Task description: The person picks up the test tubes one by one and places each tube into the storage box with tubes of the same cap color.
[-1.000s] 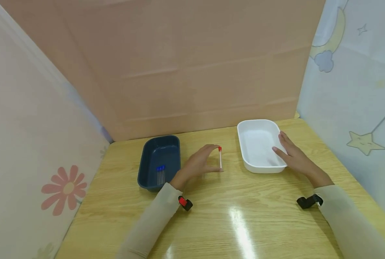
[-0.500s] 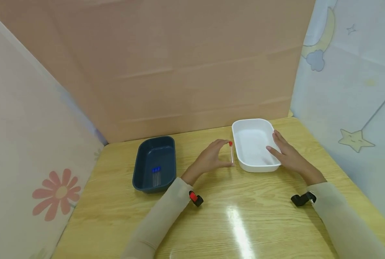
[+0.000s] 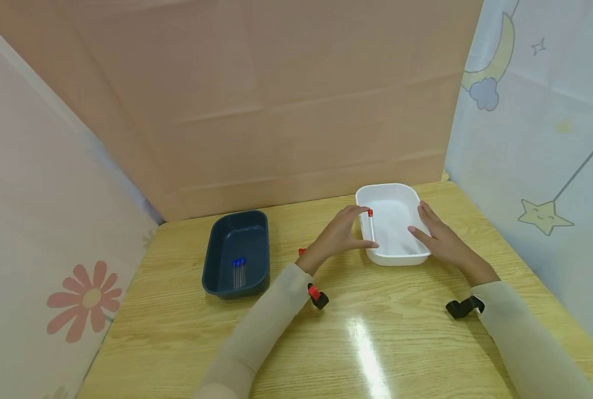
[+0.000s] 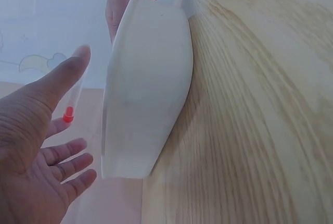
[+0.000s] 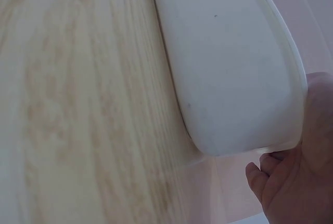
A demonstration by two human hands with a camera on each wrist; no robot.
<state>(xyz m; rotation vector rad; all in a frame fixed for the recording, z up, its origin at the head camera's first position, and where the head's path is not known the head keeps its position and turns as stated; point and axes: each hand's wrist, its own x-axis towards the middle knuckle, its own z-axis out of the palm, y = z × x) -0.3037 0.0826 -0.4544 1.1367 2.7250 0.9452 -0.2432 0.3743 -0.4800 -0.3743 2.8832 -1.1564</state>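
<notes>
My left hand point(image 3: 340, 233) pinches a clear test tube with a red cap point(image 3: 372, 228) between thumb and forefinger, thumb at the bottom end and forefinger at the cap. It holds the tube over the left side of a white plastic tray point(image 3: 401, 260). In the left wrist view, the tube point(image 4: 75, 97) is beside the tray's rim, the other fingers spread. My right hand point(image 3: 443, 239) grips the tray's right rim, thumb over the inside and fingers along the outer wall. The right wrist view shows those fingers point(image 5: 270, 174) at the tray's outer end.
Three blue-capped tubes point(image 3: 239, 274) lie in a dark blue tray point(image 3: 211, 291) at the left. Another red cap point(image 3: 302, 251) peeks out behind my left wrist on the wooden table point(image 3: 326, 343). Cloth walls stand at the back and both sides.
My left hand has carried the red-capped tube rightward, from the table between the trays to over the white tray. A second red cap has come into sight. The right hand keeps its hold.
</notes>
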